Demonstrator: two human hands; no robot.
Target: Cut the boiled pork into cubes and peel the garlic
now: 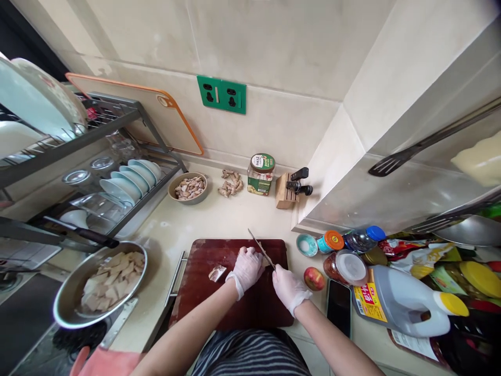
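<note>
My right hand (pixel 288 288), in a clear plastic glove, is wrapped round a knife. The knife's blade (pixel 259 244) points up and left over the dark red cutting board (pixel 195 303). Close beside the blade, my left hand (pixel 248 269), gloved too, presses down on the board with curled fingers. A bit of something pale shows by its fingertips, but mostly the hand hides it. To the left of that hand lies a small whitish and brown piece (pixel 217 272) that I cannot identify.
Left: a pan (pixel 58 313) of pale slices and a dish rack (pixel 151 193). Behind: a bowl (pixel 171 194) of garlic cloves, ginger (pixel 230 183), a lidded jar (pixel 260 175) and a knife block (pixel 284 193). Right: an apple (pixel 314 279), a phone (pixel 339 308), jars and a large jug (pixel 407 297).
</note>
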